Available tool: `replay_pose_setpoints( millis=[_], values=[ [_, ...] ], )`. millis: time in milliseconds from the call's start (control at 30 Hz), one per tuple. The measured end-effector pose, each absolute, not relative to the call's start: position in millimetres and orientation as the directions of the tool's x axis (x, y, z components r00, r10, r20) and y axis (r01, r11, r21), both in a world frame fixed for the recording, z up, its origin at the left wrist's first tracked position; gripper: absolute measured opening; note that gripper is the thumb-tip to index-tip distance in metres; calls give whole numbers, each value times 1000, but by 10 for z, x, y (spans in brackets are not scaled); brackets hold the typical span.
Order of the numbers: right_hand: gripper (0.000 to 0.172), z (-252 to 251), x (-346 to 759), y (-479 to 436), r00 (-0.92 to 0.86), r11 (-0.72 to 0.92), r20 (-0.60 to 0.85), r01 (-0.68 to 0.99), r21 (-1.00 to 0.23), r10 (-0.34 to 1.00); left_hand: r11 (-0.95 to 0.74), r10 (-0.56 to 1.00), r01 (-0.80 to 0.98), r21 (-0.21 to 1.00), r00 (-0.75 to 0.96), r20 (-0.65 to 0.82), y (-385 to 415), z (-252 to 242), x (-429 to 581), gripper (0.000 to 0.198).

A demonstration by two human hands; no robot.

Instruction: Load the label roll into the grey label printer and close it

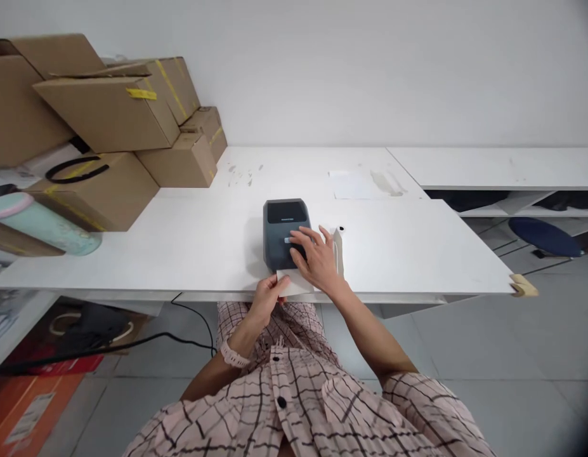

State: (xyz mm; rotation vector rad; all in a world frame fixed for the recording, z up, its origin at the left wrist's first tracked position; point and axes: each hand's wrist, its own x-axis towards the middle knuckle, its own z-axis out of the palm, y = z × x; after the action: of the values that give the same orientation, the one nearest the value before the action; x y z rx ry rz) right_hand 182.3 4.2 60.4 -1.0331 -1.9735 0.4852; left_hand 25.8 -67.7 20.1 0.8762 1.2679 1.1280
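Observation:
A dark grey label printer stands near the front edge of the white table. My right hand lies on the printer's front right part, fingers spread flat over it. A white label sticks out of the printer's front slot. My left hand pinches the label's near left edge at the table's front.
Several cardboard boxes are stacked at the back left, with a mint-green tube lying beside them. A strip of backing paper lies right of the printer. A black cable runs across the floor. A blue stool stands at the right.

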Motion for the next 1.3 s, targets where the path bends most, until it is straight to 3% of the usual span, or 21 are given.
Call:
replay_pose_setpoints(
  millis=[100, 233, 367, 467, 567, 800, 967, 1167, 1233, 1300],
  values=[
    [32, 599, 1685, 13, -353, 590, 475, 541, -599, 806, 165, 963, -60, 984, -207, -174, -652, 166, 144, 48],
    [30, 605, 1581, -18, -349, 584, 472, 561, -587, 810, -44, 890, 93, 995, -449, 81, -486, 204, 0, 33],
    [37, 566, 1696, -83, -139, 460, 452, 468, -754, 881, -30, 951, 56, 998, -306, 46, -324, 301, -12, 59],
    [49, 454, 1836, -140, 107, 234, 271, 272, -933, 957, 17, 979, -4, 1000, -202, -17, -284, 332, 27, 70],
    [56, 346, 1917, -149, 107, 112, 122, 97, -989, 987, -1, 983, -13, 1000, -184, -1, -292, 298, 62, 72],
    [59, 218, 1884, -132, 104, 52, 51, -11, -999, 993, -4, 962, 5, 1000, -271, 5, -311, 107, 141, 75],
    [59, 233, 1916, -78, 94, 106, 99, -75, -992, 991, -86, 951, 14, 996, -295, 86, -235, 175, 98, 76],
    [66, 694, 1908, 521, 55, 311, 310, -20, -950, 949, -280, 937, -28, 960, -224, 267, 306, 638, -109, 59],
    [72, 877, 1847, 846, 6, 349, 350, 18, -937, 937, -272, 935, 22, 962, -231, 269, 535, 681, -176, 55],
    [82, 1020, 1776, 1189, -20, 376, 376, 85, -923, 927, -155, 940, 134, 979, -285, 187, 700, 611, -224, 57]
  ],
)
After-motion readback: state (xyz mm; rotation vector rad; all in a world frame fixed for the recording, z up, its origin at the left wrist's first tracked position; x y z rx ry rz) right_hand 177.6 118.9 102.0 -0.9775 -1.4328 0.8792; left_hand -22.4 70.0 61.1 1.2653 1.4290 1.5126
